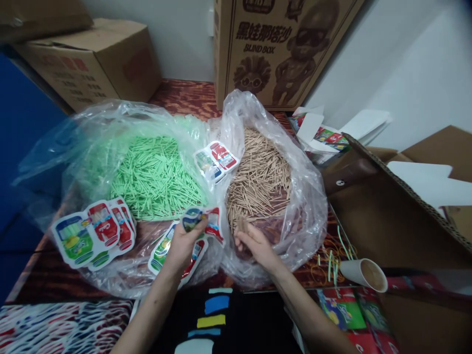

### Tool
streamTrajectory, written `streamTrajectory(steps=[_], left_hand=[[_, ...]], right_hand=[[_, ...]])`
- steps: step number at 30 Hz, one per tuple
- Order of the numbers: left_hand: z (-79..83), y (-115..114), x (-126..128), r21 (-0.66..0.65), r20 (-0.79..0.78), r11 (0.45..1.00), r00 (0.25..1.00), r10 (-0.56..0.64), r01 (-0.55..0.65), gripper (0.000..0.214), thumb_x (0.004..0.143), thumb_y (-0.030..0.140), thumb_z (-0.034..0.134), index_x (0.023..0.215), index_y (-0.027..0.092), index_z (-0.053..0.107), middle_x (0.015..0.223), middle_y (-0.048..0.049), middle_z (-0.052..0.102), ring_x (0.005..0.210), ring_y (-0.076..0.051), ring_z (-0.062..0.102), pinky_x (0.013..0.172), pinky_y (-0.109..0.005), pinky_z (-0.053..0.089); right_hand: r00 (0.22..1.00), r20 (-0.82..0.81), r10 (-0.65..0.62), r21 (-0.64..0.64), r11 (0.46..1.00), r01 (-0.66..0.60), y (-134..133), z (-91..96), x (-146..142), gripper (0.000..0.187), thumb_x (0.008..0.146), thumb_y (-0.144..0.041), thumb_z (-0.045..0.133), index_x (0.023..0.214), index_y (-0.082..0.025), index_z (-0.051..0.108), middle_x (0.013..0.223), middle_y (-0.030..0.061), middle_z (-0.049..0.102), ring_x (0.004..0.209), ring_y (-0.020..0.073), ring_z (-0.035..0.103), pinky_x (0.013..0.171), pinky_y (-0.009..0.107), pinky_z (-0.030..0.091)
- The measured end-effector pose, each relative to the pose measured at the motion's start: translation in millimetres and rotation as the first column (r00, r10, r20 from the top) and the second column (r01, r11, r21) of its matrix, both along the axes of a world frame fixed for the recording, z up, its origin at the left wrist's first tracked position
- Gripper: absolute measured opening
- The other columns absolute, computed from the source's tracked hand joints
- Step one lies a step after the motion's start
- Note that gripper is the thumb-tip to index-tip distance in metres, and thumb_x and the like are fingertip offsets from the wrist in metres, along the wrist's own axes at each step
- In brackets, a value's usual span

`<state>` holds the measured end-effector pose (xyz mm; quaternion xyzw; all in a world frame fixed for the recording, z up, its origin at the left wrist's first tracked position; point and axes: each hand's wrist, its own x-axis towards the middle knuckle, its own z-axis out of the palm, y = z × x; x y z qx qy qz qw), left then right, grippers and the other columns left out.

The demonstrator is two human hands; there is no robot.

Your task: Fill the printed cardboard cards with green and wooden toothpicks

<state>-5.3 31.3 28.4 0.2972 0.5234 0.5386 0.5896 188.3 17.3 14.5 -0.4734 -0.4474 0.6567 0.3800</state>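
Packet [215,225] pinched in grip of left hand [185,241], near green sticks [157,177]. Right hand [257,244]: fingers closed around what look like a few brown sticks [241,225], blurred, at near edge of brown heap [258,172] in clear plastic [309,211].

likely a packing workshop: cartons [127,69], bulk sticks [155,179], printed pouches [75,241].

"BLIND BOX" stands on the tall brown carton [275,54], beneath the characters "黑娃那塔沙". The red pouch [103,224] at left reads "Cola"; red print on the left cardboard box [88,66] is too blurred to read.
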Motion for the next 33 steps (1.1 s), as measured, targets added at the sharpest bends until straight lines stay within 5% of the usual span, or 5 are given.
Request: streamTrajectory(steps=[2,6,17,22,33], left_hand=[[0.4,1.2,-7.6,0.001,-0.02,0.996,0.995,0.094,-0.094,0.026,0.063,0.032,0.079,0.081,0.015,0.07,0.079,-0.0013,0.072,0.073,-0.016,0.064,0.073,-0.026,0.05],[-1.5,-2.5,-12.7,-0.032,-0.039,0.994,0.993,0.107,-0.109,0.029,0.062,0.033,0.08,0.082,0.015,0.07,0.081,-0.0019,0.073,0.075,-0.017,0.065,0.072,-0.026,0.05],[-12.2,-10.9,-12.6,-0.067,0.025,0.984,0.986,0.167,-0.166,0.028,0.059,0.03,0.083,0.081,0.016,0.071,0.076,0.0007,0.072,0.069,-0.013,0.064,0.069,-0.024,0.052],[-18.5,-12.0,-13.9,-0.067,0.014,0.982,0.984,0.176,-0.175,0.029,0.059,0.029,0.083,0.082,0.016,0.071,0.078,0.0005,0.073,0.073,-0.014,0.066,0.072,-0.024,0.052],[-18.8,-12.6,-13.8,-0.095,0.05,0.981,0.984,0.171,-0.166,0.03,0.059,0.028,0.083,0.084,0.016,0.071,0.079,-0.0008,0.074,0.072,-0.015,0.067,0.07,-0.025,0.053]], right_hand=[[0.99,0.066,-0.127,0.151,0.982,0.116,0.6,3.1,3.3,0.02,0.086,-0.039,0.056,0.086,-0.019,0.057,0.074,0.0001,0.059,0.069,0.0133,0.056,0.069,0.027,0.045],[0.965,0.192,-0.181,0.284,0.951,0.122,-3.6,-5.0,6.4,0.014,0.088,-0.032,0.053,0.084,-0.019,0.058,0.084,0.0029,0.063,0.085,0.0169,0.059,0.082,0.031,0.044],[0.96,0.196,-0.199,0.279,0.95,0.139,-16.5,-22.7,-1.2,0.015,0.09,-0.03,0.052,0.1,-0.021,0.06,0.084,0.0008,0.065,0.086,0.0169,0.063,0.084,0.03,0.045],[0.95,0.219,-0.221,0.32,0.936,0.144,-16.6,-24.1,-0.5,0.011,0.09,-0.028,0.052,0.087,-0.021,0.06,0.086,0.0021,0.066,0.087,0.0172,0.061,0.081,0.029,0.045],[0.947,0.24,-0.212,0.371,0.922,0.113,-18.7,-31.5,-0.7,0.016,0.092,-0.026,0.049,0.088,-0.021,0.063,0.084,0.0021,0.065,0.085,0.0169,0.061,0.081,0.028,0.044]])
